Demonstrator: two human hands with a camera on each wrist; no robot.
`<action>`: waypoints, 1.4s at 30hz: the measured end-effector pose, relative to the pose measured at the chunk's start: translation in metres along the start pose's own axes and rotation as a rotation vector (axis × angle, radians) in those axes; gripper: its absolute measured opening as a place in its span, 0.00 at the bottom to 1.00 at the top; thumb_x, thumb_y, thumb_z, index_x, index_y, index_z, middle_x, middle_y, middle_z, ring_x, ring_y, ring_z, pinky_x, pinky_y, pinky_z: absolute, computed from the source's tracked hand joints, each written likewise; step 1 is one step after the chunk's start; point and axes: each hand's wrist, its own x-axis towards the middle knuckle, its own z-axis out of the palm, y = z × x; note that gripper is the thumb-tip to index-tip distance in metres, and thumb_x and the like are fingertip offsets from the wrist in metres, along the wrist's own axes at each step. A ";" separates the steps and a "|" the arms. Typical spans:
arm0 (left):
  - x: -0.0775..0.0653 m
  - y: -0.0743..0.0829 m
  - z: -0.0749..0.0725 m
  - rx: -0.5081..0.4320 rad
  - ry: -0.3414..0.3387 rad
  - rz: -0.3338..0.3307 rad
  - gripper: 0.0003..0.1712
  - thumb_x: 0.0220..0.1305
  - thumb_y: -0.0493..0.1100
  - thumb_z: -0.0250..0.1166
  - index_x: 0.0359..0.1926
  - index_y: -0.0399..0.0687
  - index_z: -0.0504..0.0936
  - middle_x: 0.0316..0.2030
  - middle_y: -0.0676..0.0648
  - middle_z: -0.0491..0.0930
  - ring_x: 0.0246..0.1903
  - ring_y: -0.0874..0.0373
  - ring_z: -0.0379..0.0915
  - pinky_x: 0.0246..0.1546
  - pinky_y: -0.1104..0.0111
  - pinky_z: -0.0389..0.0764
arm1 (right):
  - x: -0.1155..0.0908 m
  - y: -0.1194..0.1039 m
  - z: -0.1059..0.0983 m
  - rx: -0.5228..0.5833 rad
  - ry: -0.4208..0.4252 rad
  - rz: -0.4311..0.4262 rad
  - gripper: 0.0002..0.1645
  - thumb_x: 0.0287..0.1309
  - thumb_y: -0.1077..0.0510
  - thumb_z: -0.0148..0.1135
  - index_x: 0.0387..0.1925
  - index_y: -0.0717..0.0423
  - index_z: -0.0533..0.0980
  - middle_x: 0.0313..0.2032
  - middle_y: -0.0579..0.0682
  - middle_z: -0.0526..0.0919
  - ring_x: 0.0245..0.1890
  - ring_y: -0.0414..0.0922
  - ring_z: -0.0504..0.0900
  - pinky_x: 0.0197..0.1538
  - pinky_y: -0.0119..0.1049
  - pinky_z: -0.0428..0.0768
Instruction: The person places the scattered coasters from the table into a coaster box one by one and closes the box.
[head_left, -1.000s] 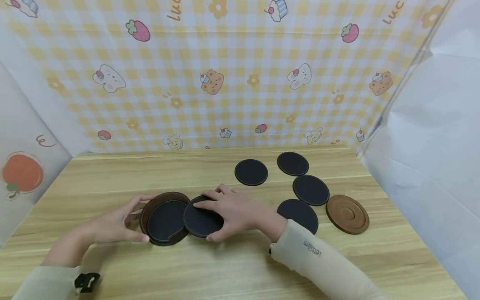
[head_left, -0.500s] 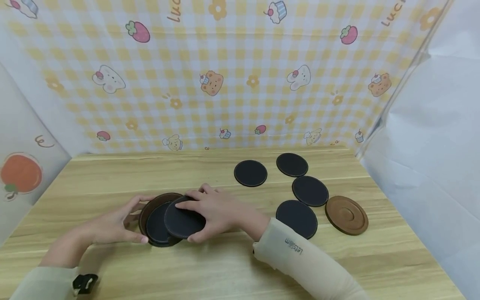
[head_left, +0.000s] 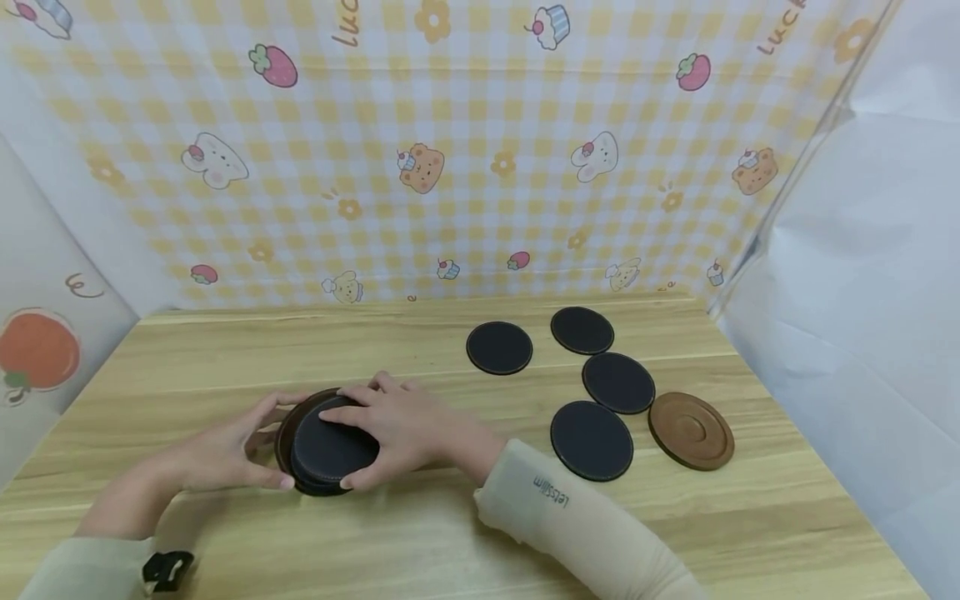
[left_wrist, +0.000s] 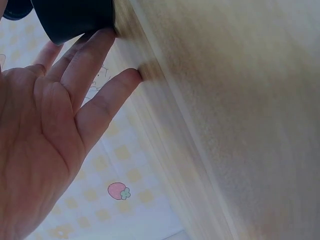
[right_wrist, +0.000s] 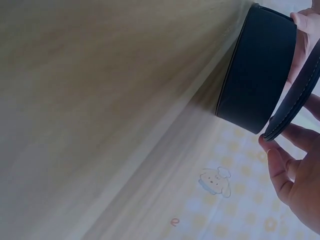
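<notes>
A round, dark leather coaster holder (head_left: pixel 285 442) sits at the left of the table. My left hand (head_left: pixel 213 458) is curved about its left side, thumb at the front and fingers behind. The left wrist view shows these fingers against the dark wall of the holder (left_wrist: pixel 75 20). A black stitched coaster (head_left: pixel 337 450) is pinched between the thumb and fingers of my right hand (head_left: pixel 408 433). It covers most of the holder's opening. In the right wrist view, this coaster (right_wrist: pixel 295 100) is tilted, its lower edge close to the holder's rim; the holder's inside is hidden.
Several black coasters lie flat to the right: one alone (head_left: pixel 499 347), another at the back (head_left: pixel 582 330), others nearer (head_left: pixel 618 382). A brown round coaster (head_left: pixel 692 430) with a raised centre ring lies beside them. A checked cloth (head_left: pixel 480 183) hangs behind the wooden table (head_left: pixel 450 533).
My right hand has moved left with the coaster, from beside the holder to over its opening. The left hand has stayed at the holder. The coasters on the table have not moved.
</notes>
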 end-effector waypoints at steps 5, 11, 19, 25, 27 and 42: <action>0.000 -0.001 0.001 -0.012 -0.007 0.004 0.53 0.55 0.42 0.75 0.73 0.42 0.49 0.67 0.21 0.58 0.60 0.16 0.63 0.49 0.45 0.80 | 0.007 -0.003 0.004 -0.009 -0.007 0.001 0.49 0.53 0.21 0.56 0.74 0.26 0.56 0.76 0.40 0.56 0.64 0.41 0.61 0.64 0.44 0.71; 0.000 -0.002 0.000 -0.041 -0.016 0.005 0.53 0.56 0.40 0.74 0.73 0.44 0.49 0.67 0.21 0.57 0.60 0.18 0.64 0.49 0.66 0.79 | 0.014 -0.007 0.004 0.002 -0.017 0.009 0.49 0.53 0.21 0.56 0.74 0.25 0.56 0.77 0.40 0.54 0.64 0.40 0.61 0.66 0.44 0.69; -0.001 -0.005 0.000 -0.018 0.001 0.033 0.51 0.56 0.41 0.75 0.73 0.50 0.52 0.69 0.26 0.58 0.66 0.64 0.66 0.51 0.76 0.75 | 0.023 -0.009 0.003 -0.021 -0.017 0.017 0.49 0.52 0.20 0.55 0.74 0.24 0.56 0.76 0.39 0.55 0.65 0.40 0.59 0.63 0.41 0.70; -0.001 -0.005 -0.001 -0.017 -0.006 0.023 0.53 0.56 0.42 0.75 0.74 0.46 0.50 0.70 0.22 0.54 0.63 0.17 0.59 0.50 0.79 0.75 | 0.026 -0.010 0.004 -0.011 -0.021 0.015 0.49 0.53 0.20 0.56 0.74 0.26 0.58 0.75 0.39 0.56 0.66 0.40 0.59 0.64 0.41 0.69; 0.000 -0.005 -0.001 -0.022 -0.010 0.015 0.53 0.56 0.42 0.75 0.74 0.45 0.49 0.70 0.22 0.54 0.63 0.16 0.58 0.49 0.80 0.74 | 0.026 -0.010 0.005 -0.005 -0.017 0.017 0.48 0.53 0.21 0.56 0.74 0.26 0.58 0.75 0.40 0.56 0.66 0.40 0.59 0.64 0.41 0.69; 0.001 -0.006 -0.001 -0.038 -0.026 0.004 0.53 0.58 0.41 0.73 0.74 0.41 0.47 0.69 0.20 0.54 0.63 0.17 0.59 0.49 0.79 0.75 | 0.028 -0.006 0.009 0.014 -0.012 0.019 0.49 0.53 0.22 0.58 0.74 0.27 0.58 0.76 0.40 0.55 0.64 0.41 0.59 0.62 0.38 0.69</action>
